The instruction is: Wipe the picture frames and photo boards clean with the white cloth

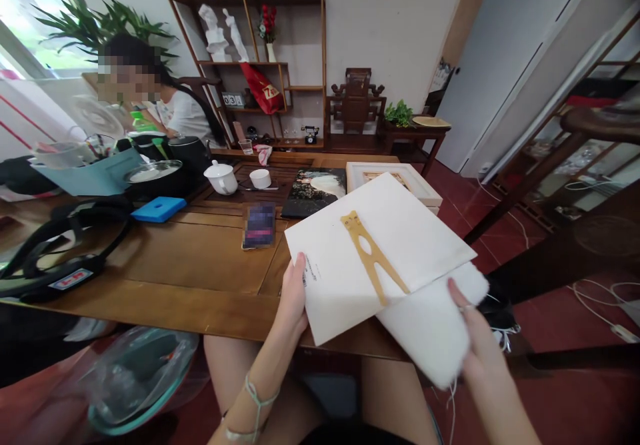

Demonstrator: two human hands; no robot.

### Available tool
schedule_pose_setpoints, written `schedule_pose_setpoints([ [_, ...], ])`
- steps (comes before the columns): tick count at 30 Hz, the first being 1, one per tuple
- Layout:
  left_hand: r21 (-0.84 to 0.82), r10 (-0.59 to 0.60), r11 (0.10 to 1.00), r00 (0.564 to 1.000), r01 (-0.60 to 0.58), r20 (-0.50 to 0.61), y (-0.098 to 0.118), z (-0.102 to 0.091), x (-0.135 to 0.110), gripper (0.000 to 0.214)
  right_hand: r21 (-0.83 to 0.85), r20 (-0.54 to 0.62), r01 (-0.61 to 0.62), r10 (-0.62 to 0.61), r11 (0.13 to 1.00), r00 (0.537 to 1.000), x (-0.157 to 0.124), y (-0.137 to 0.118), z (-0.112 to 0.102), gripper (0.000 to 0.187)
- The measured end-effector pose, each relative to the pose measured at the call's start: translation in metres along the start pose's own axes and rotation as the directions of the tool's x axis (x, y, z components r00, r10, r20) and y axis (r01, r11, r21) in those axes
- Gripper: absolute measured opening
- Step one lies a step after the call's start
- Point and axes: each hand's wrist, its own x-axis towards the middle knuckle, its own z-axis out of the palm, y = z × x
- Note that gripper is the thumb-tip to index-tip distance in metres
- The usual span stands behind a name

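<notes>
My left hand (294, 293) grips the left edge of a flat white board (323, 245), its thumb on top beside small print. A long yellow cat figure (369, 253) with thin legs and an oval gap shows on the board. My right hand (477, 332) is closed on the right side of a thick white sheet with rough, fuzzy edges (425, 328). This sheet lies partly under the board, tilted down toward my lap. Both are held above the near edge of the wooden table (200, 258). The fingers beneath each are hidden.
Behind the board are a dark picture (315, 192) and a pale frame (415, 182). A phone-like item (259, 225), white teapot (221, 177), white cup (260, 178), blue block (159, 209) and headset (65, 245) are farther left. A lined bin (145, 392) stands below; a person (187, 112) sits across.
</notes>
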Motion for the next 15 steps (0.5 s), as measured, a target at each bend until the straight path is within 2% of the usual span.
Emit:
schedule_pose_setpoints([
  [1,0.022,-0.012,1.0,1.0,0.012,0.004,0.003,-0.005,0.005,0.03,0.025,-0.057,-0.007,0.009,1.0,0.998,-0.001,-0.009,-0.013,0.043],
  [3,0.064,-0.038,0.997,0.999,0.036,0.021,0.008,-0.015,0.017,0.029,0.054,-0.235,0.061,-0.047,0.997,0.971,-0.001,-0.029,-0.039,0.037],
  [5,0.101,-0.068,0.993,0.996,0.063,0.049,0.012,-0.023,0.027,0.027,0.015,-0.418,0.156,-0.136,0.988,0.898,-0.001,-0.048,-0.063,0.03],
  [7,0.131,-0.092,0.988,0.992,0.08,0.091,0.014,-0.029,0.035,0.028,-0.072,-0.493,0.173,-0.186,0.982,0.85,-0.002,-0.062,-0.079,0.03],
  [9,0.158,-0.124,0.982,0.985,0.104,0.123,0.016,-0.03,0.04,0.028,-0.133,-0.474,0.132,-0.181,0.982,0.862,-0.004,-0.066,-0.087,0.035],
  [12,0.198,-0.153,0.972,0.977,0.123,0.146,0.022,-0.026,0.043,0.026,-0.11,-0.395,0.12,-0.154,0.987,0.906,-0.006,-0.054,-0.082,0.035],
  [15,0.246,-0.175,0.961,0.969,0.129,0.175,0.026,-0.021,0.047,0.03,0.006,-0.221,0.163,-0.158,0.987,0.962,-0.006,-0.033,-0.067,0.033],
])
